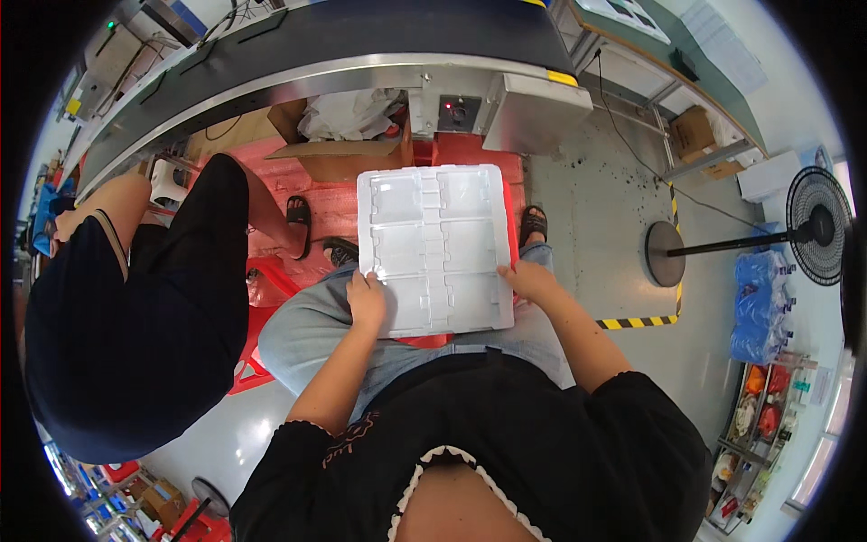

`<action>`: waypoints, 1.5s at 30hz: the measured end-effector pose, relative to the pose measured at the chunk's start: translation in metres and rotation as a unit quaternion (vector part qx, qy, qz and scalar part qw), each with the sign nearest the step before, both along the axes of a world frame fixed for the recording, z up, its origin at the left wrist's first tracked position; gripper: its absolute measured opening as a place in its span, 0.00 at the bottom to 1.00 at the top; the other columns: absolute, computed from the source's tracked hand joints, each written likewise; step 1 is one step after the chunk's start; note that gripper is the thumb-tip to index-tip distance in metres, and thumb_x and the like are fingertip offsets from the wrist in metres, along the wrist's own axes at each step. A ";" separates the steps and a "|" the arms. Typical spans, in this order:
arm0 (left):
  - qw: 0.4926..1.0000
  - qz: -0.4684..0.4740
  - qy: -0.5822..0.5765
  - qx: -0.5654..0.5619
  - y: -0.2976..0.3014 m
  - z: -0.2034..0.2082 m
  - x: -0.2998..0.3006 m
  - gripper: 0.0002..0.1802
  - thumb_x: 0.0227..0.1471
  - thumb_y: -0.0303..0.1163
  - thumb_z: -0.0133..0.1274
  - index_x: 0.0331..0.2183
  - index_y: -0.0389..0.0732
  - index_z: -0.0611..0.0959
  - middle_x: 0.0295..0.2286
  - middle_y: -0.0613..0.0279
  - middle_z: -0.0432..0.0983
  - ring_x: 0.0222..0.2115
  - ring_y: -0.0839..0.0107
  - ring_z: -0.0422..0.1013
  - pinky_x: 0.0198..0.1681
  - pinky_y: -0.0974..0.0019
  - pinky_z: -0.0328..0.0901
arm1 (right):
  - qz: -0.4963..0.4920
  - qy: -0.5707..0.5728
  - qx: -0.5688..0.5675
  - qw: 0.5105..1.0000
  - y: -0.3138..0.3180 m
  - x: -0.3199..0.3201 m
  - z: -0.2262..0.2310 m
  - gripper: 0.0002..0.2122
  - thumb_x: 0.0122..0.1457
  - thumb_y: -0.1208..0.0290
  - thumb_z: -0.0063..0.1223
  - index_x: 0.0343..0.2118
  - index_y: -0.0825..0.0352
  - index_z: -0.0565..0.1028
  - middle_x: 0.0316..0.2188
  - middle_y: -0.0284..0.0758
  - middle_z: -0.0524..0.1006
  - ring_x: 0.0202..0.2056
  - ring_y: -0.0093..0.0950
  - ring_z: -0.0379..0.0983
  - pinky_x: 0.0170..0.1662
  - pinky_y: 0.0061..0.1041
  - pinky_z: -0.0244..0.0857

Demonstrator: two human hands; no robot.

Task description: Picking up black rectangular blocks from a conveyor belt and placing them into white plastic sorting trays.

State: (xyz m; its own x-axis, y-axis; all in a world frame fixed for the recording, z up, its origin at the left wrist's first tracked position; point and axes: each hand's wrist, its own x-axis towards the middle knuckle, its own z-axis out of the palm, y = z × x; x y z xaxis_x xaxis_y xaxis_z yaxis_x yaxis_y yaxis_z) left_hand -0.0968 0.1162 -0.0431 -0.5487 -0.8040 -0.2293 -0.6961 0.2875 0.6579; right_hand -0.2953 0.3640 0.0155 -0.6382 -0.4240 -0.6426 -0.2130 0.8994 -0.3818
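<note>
Grey floor lies below the white plastic tray point(436, 248) resting on the person's lap, long side pointing away. Left hand point(368, 301) and right hand point(526, 280) each grip a near edge, equally close.

Left hand point(367, 301) and right hand point(528, 280) extended forward; fingers curled, gripping.

Grey glossy floor point(623, 226); a conveyor belt point(361, 45) runs along the far side, a standing fan point(813, 226) at right.

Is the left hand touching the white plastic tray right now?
Touching. The head view shows the left hand lying on the left edge of the white plastic tray, fingers over its rim, with no gap between them.
</note>
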 end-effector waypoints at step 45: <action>0.801 -0.179 0.201 -0.535 -0.199 0.279 -0.232 0.43 0.38 0.58 0.59 0.46 0.32 0.73 0.41 0.44 0.72 0.44 0.51 0.67 0.45 0.56 0.63 | -0.056 0.026 -0.324 0.944 -0.096 -0.050 0.057 0.14 0.57 0.61 0.47 0.24 0.70 0.68 0.18 0.39 0.67 0.19 0.28 0.62 0.28 0.32 0.59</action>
State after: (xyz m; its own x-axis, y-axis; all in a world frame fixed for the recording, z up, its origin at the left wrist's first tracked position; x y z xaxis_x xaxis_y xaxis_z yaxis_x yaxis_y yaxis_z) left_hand -0.3288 -0.0829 0.2357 -0.6448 -0.1971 0.7385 -0.2371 0.9701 0.0519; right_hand -0.3453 0.2677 0.0724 -0.7258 -0.6456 -0.2375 -0.1649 0.4985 -0.8511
